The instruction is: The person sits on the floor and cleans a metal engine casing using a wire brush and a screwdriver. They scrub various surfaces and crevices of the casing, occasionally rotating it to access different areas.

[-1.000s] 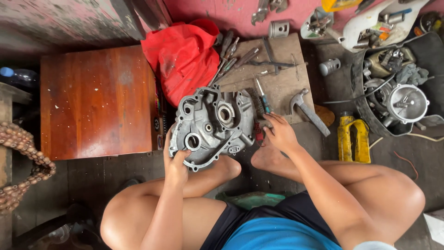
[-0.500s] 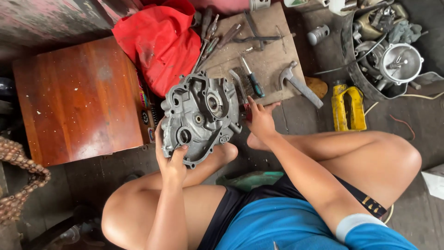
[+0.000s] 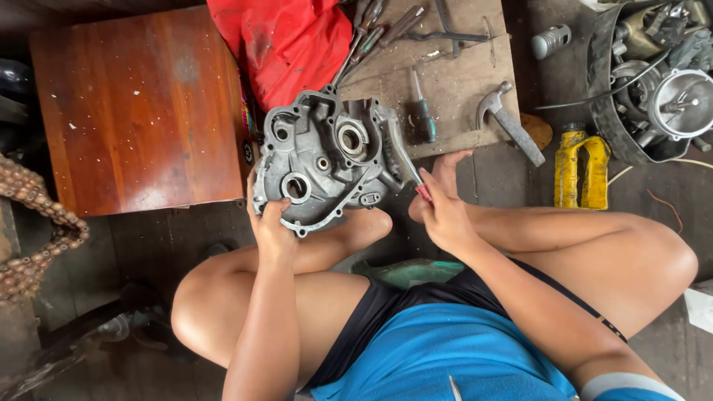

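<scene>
Head view, looking down over bent knees. Grey cast-aluminium engine crankcase half [image 3: 327, 167] at centre frame, propped near a bare foot [image 3: 368, 226]; open face turned up, bearing bores and gasket rim showing; long axis running from about 7 o'clock to 1 o'clock. Left hand [image 3: 271, 226] at the casting's 7 o'clock corner, fingers curled shut around the lower rim, thumb lying on the face beside the round bore; steadies the part. Right hand [image 3: 442, 212] at the casting's 4 o'clock, just off its right edge, fingers closed around the red handle of a slim metal-shafted tool [image 3: 407, 165]; shaft pointing up toward 11 o'clock, lying along the casting's right flank; tip contact too fine to tell. Decisive relation: tool shaft nearly parallel to the right edge of the casting, working end well above the gripping fingers, right hand nearer that edge than the left.

Surroundings: weathered wooden board [image 3: 453, 89] at 1 o'clock from the casting, bearing a green-handled screwdriver [image 3: 423, 115] and a grey steel claw hammer [image 3: 509, 122]; crumpled red cloth [image 3: 286, 41] at 12 o'clock; reddish-brown wooden box top [image 3: 141, 111] at 9 o'clock; yellow plastic canister [image 3: 581, 171] at 3 o'clock; dark tub of engine parts [image 3: 657, 82] at 2 o'clock; brown beaded strand [image 3: 37, 230] at far left.
</scene>
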